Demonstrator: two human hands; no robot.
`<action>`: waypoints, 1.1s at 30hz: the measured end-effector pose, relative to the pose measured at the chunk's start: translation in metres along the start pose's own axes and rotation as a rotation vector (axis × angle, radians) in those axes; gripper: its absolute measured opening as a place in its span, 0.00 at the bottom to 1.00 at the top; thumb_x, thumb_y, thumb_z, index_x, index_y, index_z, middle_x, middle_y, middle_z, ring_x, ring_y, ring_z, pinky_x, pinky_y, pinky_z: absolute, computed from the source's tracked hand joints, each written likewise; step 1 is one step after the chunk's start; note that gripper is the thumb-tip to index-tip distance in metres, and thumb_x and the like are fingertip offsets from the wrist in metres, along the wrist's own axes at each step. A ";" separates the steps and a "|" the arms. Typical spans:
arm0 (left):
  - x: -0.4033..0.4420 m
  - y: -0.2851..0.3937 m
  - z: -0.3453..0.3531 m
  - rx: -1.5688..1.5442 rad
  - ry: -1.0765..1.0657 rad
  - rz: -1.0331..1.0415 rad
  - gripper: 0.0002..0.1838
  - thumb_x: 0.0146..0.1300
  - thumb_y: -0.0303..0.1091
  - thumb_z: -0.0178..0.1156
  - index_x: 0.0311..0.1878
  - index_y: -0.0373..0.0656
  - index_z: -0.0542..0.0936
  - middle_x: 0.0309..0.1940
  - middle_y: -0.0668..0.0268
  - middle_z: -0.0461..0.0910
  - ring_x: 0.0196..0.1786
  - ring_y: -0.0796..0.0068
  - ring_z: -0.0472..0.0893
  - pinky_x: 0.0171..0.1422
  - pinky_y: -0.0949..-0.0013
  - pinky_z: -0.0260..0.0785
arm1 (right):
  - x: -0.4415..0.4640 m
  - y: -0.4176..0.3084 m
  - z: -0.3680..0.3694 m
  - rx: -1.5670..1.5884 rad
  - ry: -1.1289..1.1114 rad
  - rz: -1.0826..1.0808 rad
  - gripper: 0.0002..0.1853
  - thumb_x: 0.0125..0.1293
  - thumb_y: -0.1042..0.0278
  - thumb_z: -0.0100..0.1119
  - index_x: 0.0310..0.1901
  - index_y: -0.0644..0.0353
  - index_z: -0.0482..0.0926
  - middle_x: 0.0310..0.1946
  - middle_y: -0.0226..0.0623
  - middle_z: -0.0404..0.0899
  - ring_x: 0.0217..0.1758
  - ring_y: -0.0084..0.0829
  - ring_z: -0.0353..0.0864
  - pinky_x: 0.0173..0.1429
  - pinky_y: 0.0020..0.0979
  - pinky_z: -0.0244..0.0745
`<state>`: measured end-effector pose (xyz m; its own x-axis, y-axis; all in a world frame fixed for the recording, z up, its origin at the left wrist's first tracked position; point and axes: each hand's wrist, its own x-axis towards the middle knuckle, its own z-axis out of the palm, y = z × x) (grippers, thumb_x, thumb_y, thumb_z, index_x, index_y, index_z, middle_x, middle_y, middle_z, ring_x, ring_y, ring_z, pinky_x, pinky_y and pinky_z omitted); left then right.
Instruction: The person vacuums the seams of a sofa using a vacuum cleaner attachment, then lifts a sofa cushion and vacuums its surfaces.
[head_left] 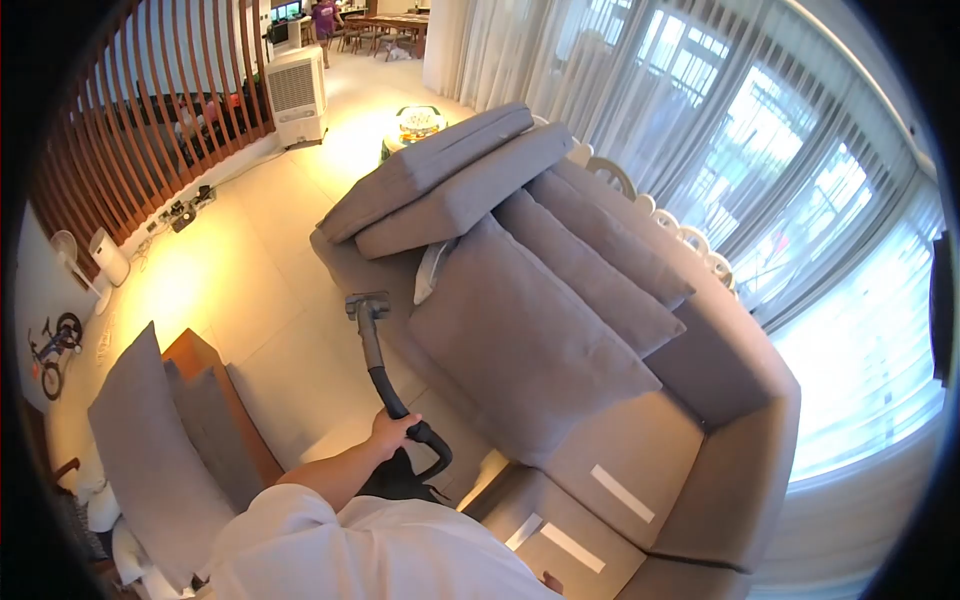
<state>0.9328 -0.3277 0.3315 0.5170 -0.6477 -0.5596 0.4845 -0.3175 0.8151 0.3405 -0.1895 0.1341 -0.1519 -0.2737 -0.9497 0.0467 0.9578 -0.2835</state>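
Note:
My left hand is closed around the black handle of a vacuum cleaner wand. The wand reaches away from me over the floor, and its wide flat nozzle is beside the sofa's front. Behind the hand, the black hose curves back toward my body. Only a sliver of my right hand shows at the bottom edge, close to the sofa seat; its fingers are mostly hidden. Large grey-brown cushions lean and lie piled on the sofa, to the right of the wand.
More cushions lean against an orange-brown piece of furniture at left. White strips mark the bare seats. An air cooler, a fan and a small bicycle stand farther off. A person in purple is far back.

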 end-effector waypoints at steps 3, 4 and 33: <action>0.025 0.012 -0.018 0.018 0.020 0.013 0.17 0.61 0.32 0.73 0.50 0.38 0.78 0.40 0.61 0.85 0.43 0.65 0.86 0.43 0.57 0.81 | -0.021 -0.038 0.054 -0.199 0.006 -0.018 0.19 0.74 0.54 0.56 0.61 0.54 0.73 0.47 0.37 0.81 0.41 0.34 0.83 0.41 0.41 0.78; 0.039 0.013 -0.028 0.027 0.043 0.067 0.19 0.61 0.32 0.73 0.51 0.37 0.78 0.41 0.61 0.85 0.43 0.65 0.86 0.43 0.59 0.81 | -0.026 -0.050 0.076 -0.259 0.004 -0.029 0.19 0.74 0.54 0.55 0.60 0.54 0.74 0.47 0.38 0.81 0.41 0.34 0.83 0.41 0.41 0.79; 0.294 0.173 -0.279 -0.423 0.802 -0.111 0.27 0.69 0.34 0.67 0.65 0.38 0.67 0.54 0.53 0.77 0.56 0.51 0.82 0.58 0.41 0.79 | -0.350 -0.843 0.708 -0.478 0.212 -1.631 0.15 0.73 0.58 0.63 0.43 0.66 0.83 0.31 0.31 0.82 0.33 0.22 0.78 0.38 0.29 0.74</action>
<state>1.3661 -0.3797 0.2665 0.7105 0.0975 -0.6970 0.6975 0.0340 0.7158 1.0533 -0.9631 0.6116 0.1406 -0.9421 0.3044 -0.5483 -0.3302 -0.7683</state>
